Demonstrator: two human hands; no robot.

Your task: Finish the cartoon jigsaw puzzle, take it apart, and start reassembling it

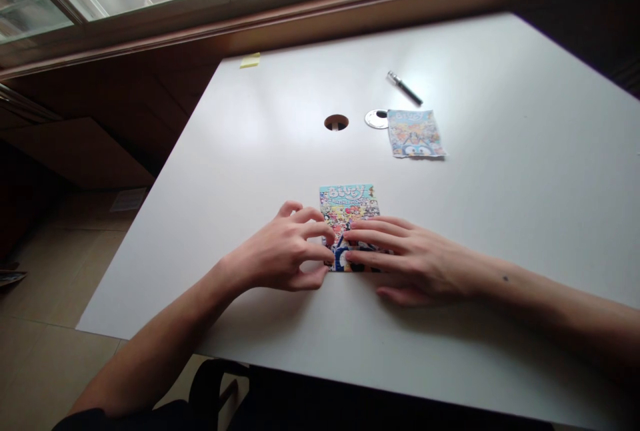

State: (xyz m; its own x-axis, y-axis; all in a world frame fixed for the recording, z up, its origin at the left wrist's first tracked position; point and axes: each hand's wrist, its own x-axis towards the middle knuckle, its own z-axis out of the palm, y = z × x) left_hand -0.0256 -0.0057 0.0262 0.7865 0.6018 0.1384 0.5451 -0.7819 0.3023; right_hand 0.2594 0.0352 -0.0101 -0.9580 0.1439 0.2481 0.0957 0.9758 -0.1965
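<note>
A small, colourful jigsaw puzzle (349, 207) lies flat on the white table, covered in crowded cartoon figures under a pale lettered title. My left hand (293, 247) has its fingers bent and apart, with the fingertips at the puzzle's left edge. Across the lower right part of the puzzle, my right hand (415, 257) rests with its fingers stretched out, hiding some of the picture. Farther back lies a creased paper sheet (416, 134) with a similar but paler print.
Behind the sheet is a black-and-silver pen (405, 88). A round cable-hole cover (376, 119) sits partly under the sheet, near an uncovered cable hole (336, 123). A yellow sticky note (250, 60) is at the back edge of the white table (240, 144), below the window.
</note>
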